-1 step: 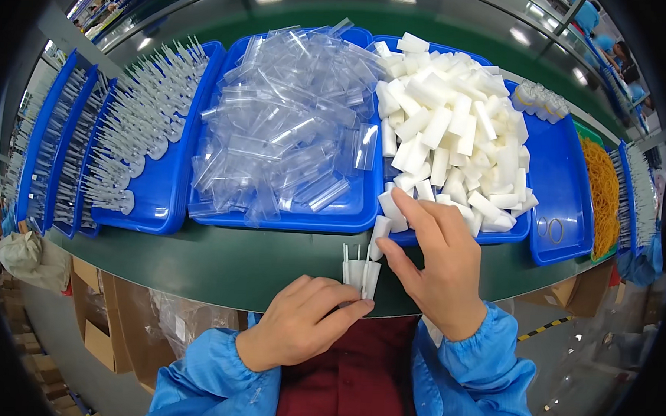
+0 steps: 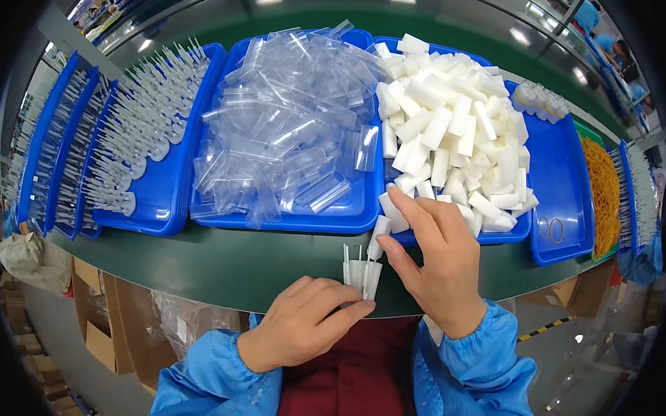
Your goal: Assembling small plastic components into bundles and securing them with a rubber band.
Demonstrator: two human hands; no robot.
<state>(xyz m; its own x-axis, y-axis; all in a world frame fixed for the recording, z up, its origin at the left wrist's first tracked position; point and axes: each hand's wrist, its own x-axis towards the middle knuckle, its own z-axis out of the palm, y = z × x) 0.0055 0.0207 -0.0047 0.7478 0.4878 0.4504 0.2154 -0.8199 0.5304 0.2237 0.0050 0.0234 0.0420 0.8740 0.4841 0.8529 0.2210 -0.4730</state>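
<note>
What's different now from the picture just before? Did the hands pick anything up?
No clear change: nothing was visibly picked up or let go. The left hand still holds the white pieces with thin sticks, and the right hand is still beside the small white piece at its thumb. The clear plastic heap and white heap look the same.

"Where does the view look from?"
"The wearer's head, left of a side-by-side pair, above the table's (image 2: 264,258) near edge, facing down and forward."
"How near?"
"Near enough to show left grip (image 2: 300,324) and right grip (image 2: 446,271) whole; the fisheye bows that edge."
</note>
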